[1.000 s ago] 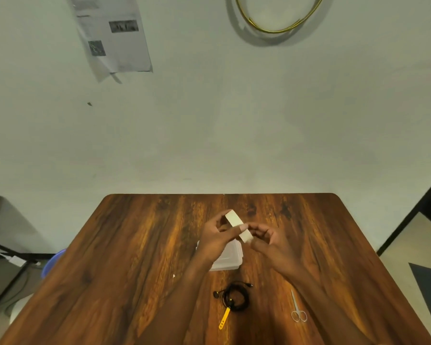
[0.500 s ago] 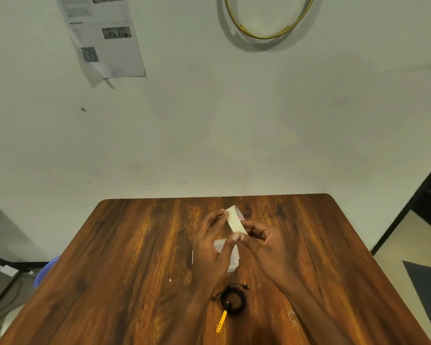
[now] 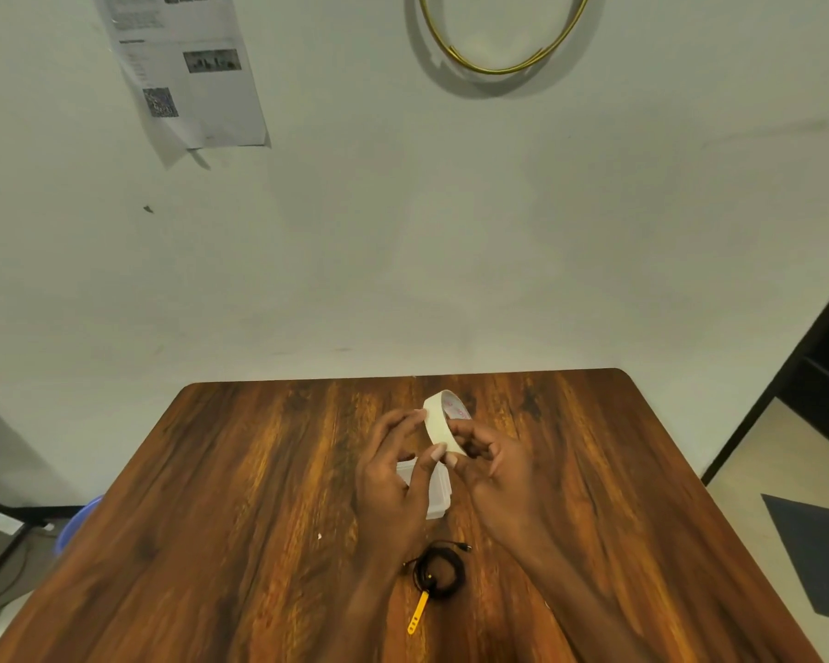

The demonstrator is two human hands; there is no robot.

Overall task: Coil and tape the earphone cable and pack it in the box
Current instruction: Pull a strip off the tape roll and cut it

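Note:
A roll of cream tape point(image 3: 440, 423) is held upright above the table by both hands. My left hand point(image 3: 393, 476) pinches its near edge with thumb and fingers. My right hand point(image 3: 491, 464) grips it from the right side. Under the hands sits a clear plastic box point(image 3: 439, 492), mostly hidden. Near the front of the table lies the coiled black earphone cable point(image 3: 440, 571) with a yellow strap point(image 3: 418, 613) sticking out toward me.
The wooden table point(image 3: 240, 495) stands against a pale wall. A sheet of paper point(image 3: 187, 74) and a gold ring point(image 3: 498, 35) hang on that wall. A blue tub point(image 3: 75, 519) sits on the floor to the left.
The tape roll has turned more upright and moved slightly away from me between the hands. The view has tilted, and the scissors at the right front are out of sight now.

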